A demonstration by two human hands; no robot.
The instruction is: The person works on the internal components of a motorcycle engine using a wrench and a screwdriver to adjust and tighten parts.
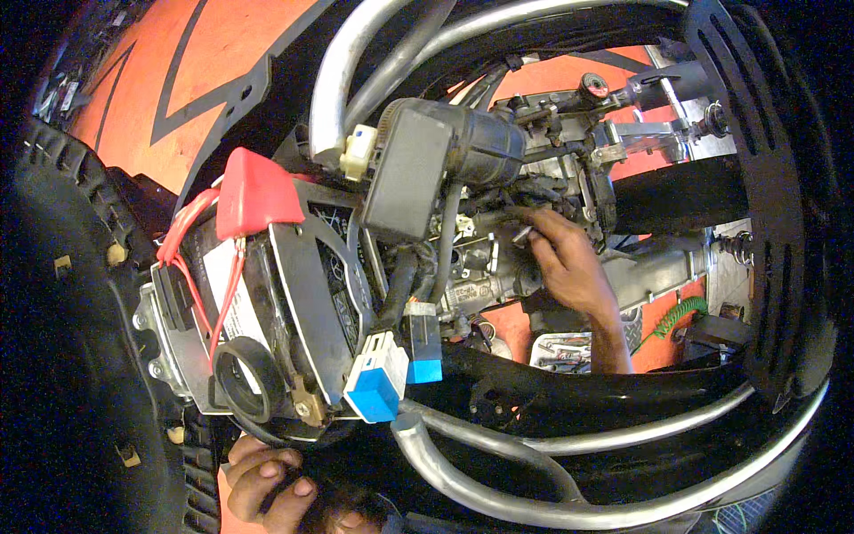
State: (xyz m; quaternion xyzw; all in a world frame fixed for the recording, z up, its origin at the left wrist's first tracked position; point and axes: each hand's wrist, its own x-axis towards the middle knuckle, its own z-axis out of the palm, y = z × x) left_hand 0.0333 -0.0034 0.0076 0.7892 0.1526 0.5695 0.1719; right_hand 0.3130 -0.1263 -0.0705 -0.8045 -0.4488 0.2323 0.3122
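Observation:
My right hand (569, 262) reaches in through the lower side of a scooter-like frame, over the engine (485, 289). Its thumb and fingers pinch a small silver metal piece (523, 236), whose kind I cannot make out. At the lower left, my left hand (267, 485) has curled fingers against dark parts below the battery (302, 294). Whatever those fingers grip is lost in shadow. A black air-intake box (409, 178) with a ribbed duct (487, 147) sits above and left of my right hand.
Bent silver frame tubes (498, 498) run along the top and bottom. A red terminal cover (258, 196) with red wires caps the battery. Blue-and-white connectors (378, 387) hang beside it. Beneath lie a tool tray (562, 340) and a green coiled hose (680, 313). A slotted black plate (752, 178) stands at right.

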